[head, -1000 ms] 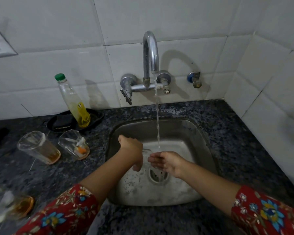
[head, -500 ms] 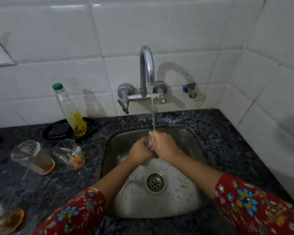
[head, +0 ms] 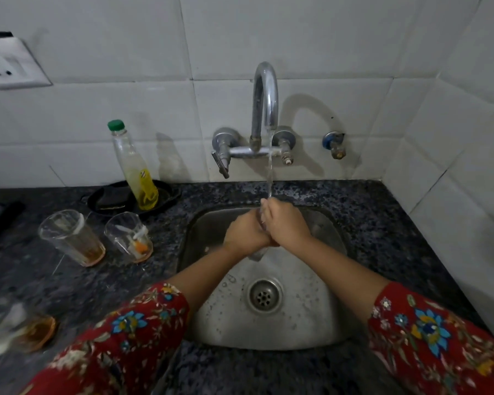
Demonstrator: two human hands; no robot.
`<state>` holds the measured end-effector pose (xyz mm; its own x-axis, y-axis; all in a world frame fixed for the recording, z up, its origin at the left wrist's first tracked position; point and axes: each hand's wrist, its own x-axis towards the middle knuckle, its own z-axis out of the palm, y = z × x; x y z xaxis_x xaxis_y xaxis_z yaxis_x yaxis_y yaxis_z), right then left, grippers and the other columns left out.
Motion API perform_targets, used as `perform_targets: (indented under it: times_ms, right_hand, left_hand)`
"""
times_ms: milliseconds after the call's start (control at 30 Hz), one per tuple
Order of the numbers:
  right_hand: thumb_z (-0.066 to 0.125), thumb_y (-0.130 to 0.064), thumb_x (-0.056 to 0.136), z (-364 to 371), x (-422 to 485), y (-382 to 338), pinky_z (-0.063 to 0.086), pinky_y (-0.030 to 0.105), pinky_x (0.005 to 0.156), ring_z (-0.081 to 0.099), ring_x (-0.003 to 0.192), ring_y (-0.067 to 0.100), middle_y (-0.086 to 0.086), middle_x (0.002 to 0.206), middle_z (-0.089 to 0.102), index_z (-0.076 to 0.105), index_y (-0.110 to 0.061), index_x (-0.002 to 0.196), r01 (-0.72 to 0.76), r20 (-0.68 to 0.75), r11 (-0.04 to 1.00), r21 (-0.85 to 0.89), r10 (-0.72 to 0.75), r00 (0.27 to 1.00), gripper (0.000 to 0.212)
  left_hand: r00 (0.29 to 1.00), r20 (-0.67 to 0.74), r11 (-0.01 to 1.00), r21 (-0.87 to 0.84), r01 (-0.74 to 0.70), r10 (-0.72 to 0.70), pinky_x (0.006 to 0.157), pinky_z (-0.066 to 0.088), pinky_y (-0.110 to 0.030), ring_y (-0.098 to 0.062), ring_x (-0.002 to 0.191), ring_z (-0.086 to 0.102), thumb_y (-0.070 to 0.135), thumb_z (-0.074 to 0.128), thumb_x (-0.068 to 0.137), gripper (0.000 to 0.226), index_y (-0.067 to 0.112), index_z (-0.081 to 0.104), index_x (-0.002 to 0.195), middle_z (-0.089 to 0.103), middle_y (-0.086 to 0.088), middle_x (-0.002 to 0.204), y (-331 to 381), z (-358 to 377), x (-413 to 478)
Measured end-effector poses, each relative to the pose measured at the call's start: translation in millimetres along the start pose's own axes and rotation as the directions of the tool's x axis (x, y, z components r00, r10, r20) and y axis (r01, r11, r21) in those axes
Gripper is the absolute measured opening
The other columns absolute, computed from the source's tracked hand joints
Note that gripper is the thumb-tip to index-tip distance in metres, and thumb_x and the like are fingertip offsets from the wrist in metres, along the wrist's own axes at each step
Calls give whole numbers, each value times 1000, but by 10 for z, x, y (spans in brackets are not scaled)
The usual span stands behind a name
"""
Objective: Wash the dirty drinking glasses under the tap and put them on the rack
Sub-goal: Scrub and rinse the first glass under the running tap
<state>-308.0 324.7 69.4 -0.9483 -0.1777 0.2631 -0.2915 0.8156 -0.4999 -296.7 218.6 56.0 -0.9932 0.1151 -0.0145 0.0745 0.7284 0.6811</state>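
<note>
Over the steel sink (head: 320, 323), my left hand (head: 247, 232) and my right hand (head: 287, 226) are pressed together around a clear drinking glass (head: 257, 254). Only its lower end shows below my palms. Water runs from the chrome tap (head: 264, 104) straight onto my fingers and the glass. Three dirty glasses stand on the dark counter to the left: one with brown dregs (head: 72, 238), one with orange bits (head: 129, 236), and a blurred one (head: 17, 326) at the near left edge. No rack is in view.
A soap bottle (head: 134, 169) with a green cap stands in a black dish (head: 111, 199) behind the glasses. A wall socket (head: 9, 64) is at upper left, a small valve (head: 333, 143) right of the tap. Tiled walls close the back and right sides.
A second ago my left hand held the glass low in the sink while my right hand was open under the water. Both hands have since come up together around the glass under the stream.
</note>
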Motion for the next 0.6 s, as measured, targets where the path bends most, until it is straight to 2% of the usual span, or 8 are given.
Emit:
perform_targets:
  times_ms: [100,167,267,367,400,433,500,600]
  right_hand:
    - [35,-29,97,-111,-47,55,41,33,62,61,68,28,13,71,65,58,-2,82,184,-101,968,171,-168,981,39]
    - [37,-27,97,-153,-114,97,40,28,59,54,58,16,0,64,56,55,-5,78,256,-96,923,288,-239,966,34]
    - [35,-31,97,-67,-52,76,42,35,60,59,63,28,11,68,62,56,-3,81,157,-68,968,195,-147,987,38]
    - [36,-27,101,-22,77,1,43,37,69,63,80,37,25,87,67,60,2,92,22,-3,997,72,-22,1000,39]
    - [36,-26,101,-32,84,10,41,34,67,63,79,36,24,85,67,60,3,93,43,-32,993,111,-40,999,38]
    - [37,-27,100,-64,65,17,39,32,64,63,74,33,20,79,67,61,1,91,94,-85,983,160,-81,993,39]
    - [35,-34,98,-132,-13,49,38,26,59,58,61,20,4,65,61,60,-7,83,186,-140,935,304,-149,979,40]
    - [33,-40,97,-137,-109,63,48,35,56,56,53,14,-2,59,55,51,-17,74,229,-88,889,397,-212,973,37]
  left_hand:
    - [942,301,826,-561,51,146,84,52,-36,-14,89,67,11,76,67,33,15,65,97,70,0,91,-167,-174,91]
    - [878,436,675,-710,199,199,90,50,-38,-23,93,65,6,72,70,33,9,65,101,69,-10,97,-257,-268,103]
    - [920,388,797,-573,192,57,89,52,-40,-26,91,66,10,72,72,32,6,65,102,69,-12,94,-235,-193,117]
    - [996,36,981,-172,93,-88,77,55,-32,-13,84,68,41,77,60,47,19,65,99,71,4,88,-107,-25,81]
    - [998,-3,981,-186,53,-55,75,54,-29,-9,83,67,42,78,58,49,21,63,100,71,6,90,-96,-18,66]
    - [1000,4,952,-305,-3,4,75,53,-26,-7,82,67,32,82,62,43,20,63,99,70,5,91,-95,-50,70]
    - [958,234,798,-603,11,164,81,54,-27,-13,87,67,3,78,72,32,5,62,100,69,-6,94,-136,-205,84]
    - [830,465,693,-707,140,307,89,52,-41,-31,92,63,1,71,74,33,-4,59,104,66,-16,95,-264,-354,101]
